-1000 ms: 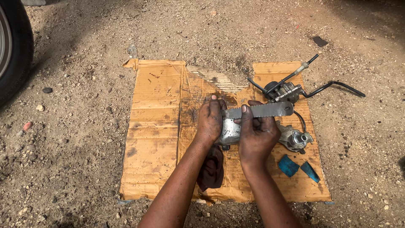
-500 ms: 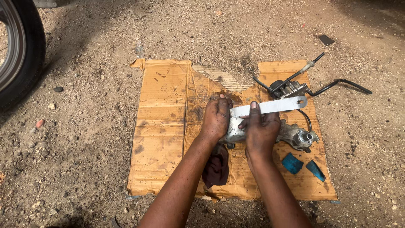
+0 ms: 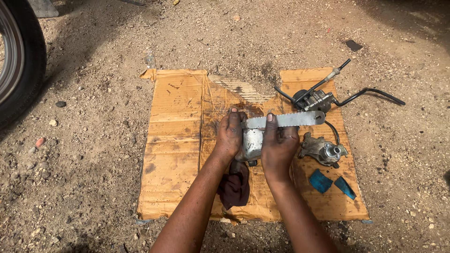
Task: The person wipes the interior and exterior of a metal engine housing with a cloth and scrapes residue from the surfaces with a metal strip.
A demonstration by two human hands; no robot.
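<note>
Outdoors | left hand (image 3: 229, 136) and right hand (image 3: 277, 145) both clasp 1 grey metal housing (image 3: 252, 143) under a toothed metal bar (image 3: 286, 120) | mid-cardboard sheet (image 3: 176, 140) | dark rag (image 3: 235, 185) just below

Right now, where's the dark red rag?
The dark red rag lies on the cardboard, near its lower edge, under the left hand and wrist.
</note>
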